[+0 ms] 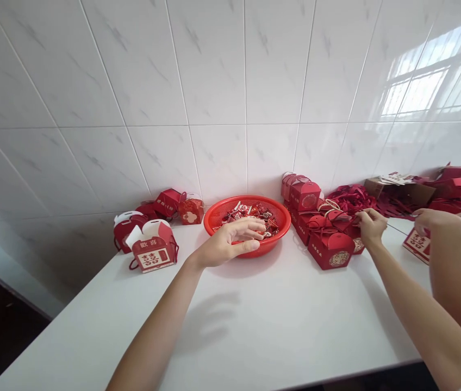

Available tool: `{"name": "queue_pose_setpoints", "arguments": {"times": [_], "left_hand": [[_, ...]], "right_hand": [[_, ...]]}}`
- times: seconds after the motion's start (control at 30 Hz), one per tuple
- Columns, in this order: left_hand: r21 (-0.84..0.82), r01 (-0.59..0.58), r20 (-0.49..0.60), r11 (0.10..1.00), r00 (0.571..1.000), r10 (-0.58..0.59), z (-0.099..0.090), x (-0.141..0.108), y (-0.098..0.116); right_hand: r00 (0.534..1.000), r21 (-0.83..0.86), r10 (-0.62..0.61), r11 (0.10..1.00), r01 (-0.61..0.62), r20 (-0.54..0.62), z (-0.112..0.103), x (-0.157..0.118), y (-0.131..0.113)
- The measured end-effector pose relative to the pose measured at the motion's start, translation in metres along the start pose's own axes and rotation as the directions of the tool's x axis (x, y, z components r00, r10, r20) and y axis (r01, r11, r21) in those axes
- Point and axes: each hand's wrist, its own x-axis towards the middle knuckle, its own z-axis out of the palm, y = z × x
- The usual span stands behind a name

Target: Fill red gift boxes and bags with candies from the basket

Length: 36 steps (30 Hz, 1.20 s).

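My left hand [236,239] is open, fingers loosely stretched, above the front rim of a red plastic basket [269,250]. Small red wrapped candies [261,212] lie inside the basket, partly hidden by that hand. My right hand [372,225] is closed in a pinch at the top of a red gift box [360,245]. Its fingertips seem to hold the box's upper edge or cord; exactly which part is hidden. Just left of it stands another red gift box [330,252] with a gold round pattern, and more red boxes [304,194] are stacked behind.
At the left stand an open red-and-white box [155,252] and several other boxes [168,202]. Red cords [350,198] and a cardboard carton [402,193] lie along the tiled wall. A co-worker's hands [440,222] handle a red-and-white box [417,244] at the right.
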Motion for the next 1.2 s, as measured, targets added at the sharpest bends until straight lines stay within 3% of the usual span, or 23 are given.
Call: {"name": "queue_pose_setpoints", "arguments": {"times": [0.33,0.43,0.57,0.67,0.73,0.83,0.87,0.93,1.03,1.2], "left_hand": [[-0.019,0.042,-0.084,0.999,0.996,-0.044,-0.018,0.004,-0.013],[0.008,0.08,-0.108,0.997,0.991,-0.078,-0.022,0.006,-0.023],[0.03,0.136,-0.122,0.99,0.984,-0.132,-0.024,0.011,-0.039],[0.083,0.186,-0.105,0.979,0.979,-0.177,-0.024,0.014,-0.052],[0.14,0.229,-0.082,0.963,0.972,-0.219,-0.024,0.016,-0.059],[0.191,0.262,-0.071,0.946,0.965,-0.253,-0.023,0.016,-0.064],[0.197,0.259,-0.07,0.946,0.966,-0.25,-0.023,0.016,-0.064],[0.203,0.248,-0.066,0.947,0.969,-0.24,-0.023,0.016,-0.065],[0.185,0.24,-0.059,0.953,0.971,-0.233,-0.024,0.016,-0.066],[0.098,0.246,-0.074,0.964,0.968,-0.239,-0.025,0.017,-0.067]], "right_hand": [[0.993,-0.295,-0.037,0.953,0.068,0.109,-0.004,-0.003,-0.02],[0.995,-0.374,-0.053,0.924,0.079,0.079,-0.007,-0.002,-0.035],[0.961,-0.329,-0.263,0.903,0.277,0.087,-0.003,-0.025,-0.063],[0.872,-0.107,-0.449,0.874,0.474,0.195,0.006,-0.066,-0.085],[0.772,0.064,-0.542,0.83,0.555,0.333,0.015,-0.099,-0.096],[0.549,0.3,-0.588,0.795,0.527,0.594,0.03,-0.147,-0.102],[0.468,0.354,-0.591,0.79,0.5,0.657,0.036,-0.162,-0.102],[0.35,0.411,-0.59,0.784,0.465,0.728,0.046,-0.186,-0.097],[0.268,0.436,-0.589,0.774,0.459,0.763,0.056,-0.211,-0.086],[0.243,0.437,-0.576,0.781,0.445,0.781,0.056,-0.226,-0.074]]}}
